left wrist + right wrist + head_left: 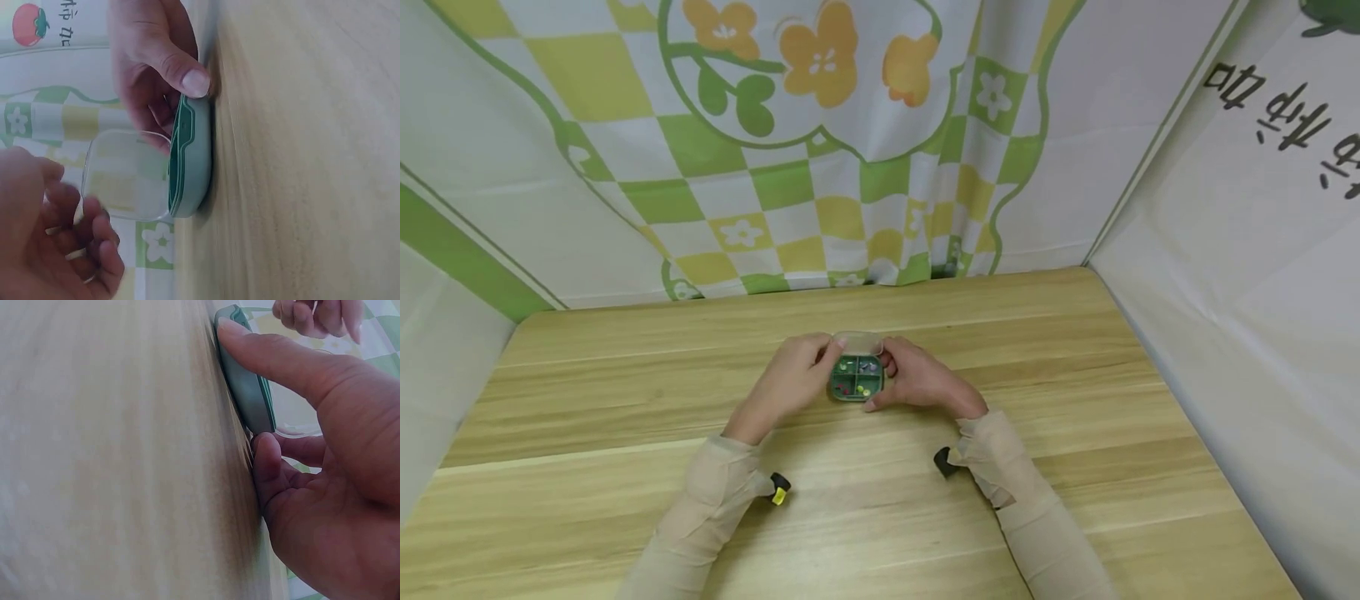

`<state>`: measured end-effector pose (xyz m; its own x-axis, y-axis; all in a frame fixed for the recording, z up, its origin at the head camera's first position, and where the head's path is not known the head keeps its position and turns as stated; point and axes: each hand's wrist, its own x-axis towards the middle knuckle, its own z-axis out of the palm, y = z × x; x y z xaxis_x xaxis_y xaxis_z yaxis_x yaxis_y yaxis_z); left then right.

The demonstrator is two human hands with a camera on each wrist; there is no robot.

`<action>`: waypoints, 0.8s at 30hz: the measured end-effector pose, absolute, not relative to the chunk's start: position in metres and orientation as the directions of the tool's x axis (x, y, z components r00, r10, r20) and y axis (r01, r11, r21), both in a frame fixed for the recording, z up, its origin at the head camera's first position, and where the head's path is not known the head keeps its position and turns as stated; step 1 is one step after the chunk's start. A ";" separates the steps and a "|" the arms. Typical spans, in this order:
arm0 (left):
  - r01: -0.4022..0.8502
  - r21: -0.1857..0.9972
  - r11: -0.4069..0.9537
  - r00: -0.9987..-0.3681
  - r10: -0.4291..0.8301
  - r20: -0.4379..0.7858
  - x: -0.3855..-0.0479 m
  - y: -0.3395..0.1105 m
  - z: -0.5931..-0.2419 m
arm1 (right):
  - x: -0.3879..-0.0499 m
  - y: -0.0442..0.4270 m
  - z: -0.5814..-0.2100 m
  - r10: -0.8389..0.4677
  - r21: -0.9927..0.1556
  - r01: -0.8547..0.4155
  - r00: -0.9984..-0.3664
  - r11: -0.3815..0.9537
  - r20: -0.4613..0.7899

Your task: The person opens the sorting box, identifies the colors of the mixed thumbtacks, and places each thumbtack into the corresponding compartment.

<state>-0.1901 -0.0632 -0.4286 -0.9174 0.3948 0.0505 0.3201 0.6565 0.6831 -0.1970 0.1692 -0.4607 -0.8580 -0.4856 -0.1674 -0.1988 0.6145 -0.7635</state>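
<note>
A green pill box (pixel 857 379) sits on the table, its clear lid (pixel 128 175) raised at the far side. Small coloured pieces lie in its compartments: red at near left, yellow at near right, pale and purplish ones at the back. My right hand (pixel 921 379) grips the box from its right side, thumb on the near edge and fingers curled behind, as the right wrist view shows. Beside the lid's left edge is my left hand (pixel 793 379), fingers loosely bent and nothing visibly pinched (pixel 56 231). Whether a fingertip touches the lid I cannot tell.
The wooden table (pixel 625 400) ends at a patterned curtain (pixel 820 192) behind the box. White fabric walls (pixel 1240 275) stand at the sides. Dark wrist-worn pieces (pixel 780 488) stick out from beneath both wrapped sleeves.
</note>
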 end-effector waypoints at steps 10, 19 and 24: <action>0.005 0.815 0.579 -0.934 0.294 -0.203 -0.203 -0.070 -0.441 | -0.197 0.167 -0.460 -0.485 -0.766 -0.199 -0.859 0.611 -0.164; -0.097 0.913 0.396 -0.892 0.372 -0.256 -0.206 -0.070 -0.450 | -0.198 0.166 -0.459 -0.495 -0.735 -0.256 -0.860 0.628 -0.124; -0.153 0.931 0.331 -0.880 0.383 -0.280 -0.204 -0.072 -0.445 | -0.196 0.167 -0.456 -0.507 -0.758 -0.278 -0.858 0.589 -0.080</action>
<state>-0.2035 -0.0722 -0.4452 -0.8802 0.3828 -0.2804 -0.1526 0.3311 0.9312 -0.1956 0.1673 -0.4557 -0.8580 -0.5075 -0.0797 -0.2782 0.5894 -0.7584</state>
